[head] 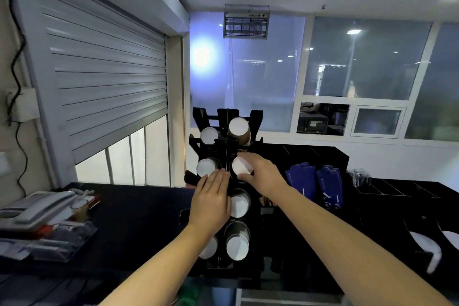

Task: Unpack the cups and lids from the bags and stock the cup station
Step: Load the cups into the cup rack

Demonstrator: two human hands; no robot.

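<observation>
Two bare forearms reach forward over a black counter (139, 206). Left hand (211, 202): flat, fingers straight and together, palm against the left column of the rack (222, 114), gripping nothing. Rack: black rigid frame, two columns of slots, upright on the counter. Cups (239, 126): paper, dark-walled, round white bases facing the camera, stacked in the slots. Right hand (260, 174): fingers and thumb curled round the end of one cup (240, 165), right column, second slot down; its white base shows between thumb and fingers.
</observation>
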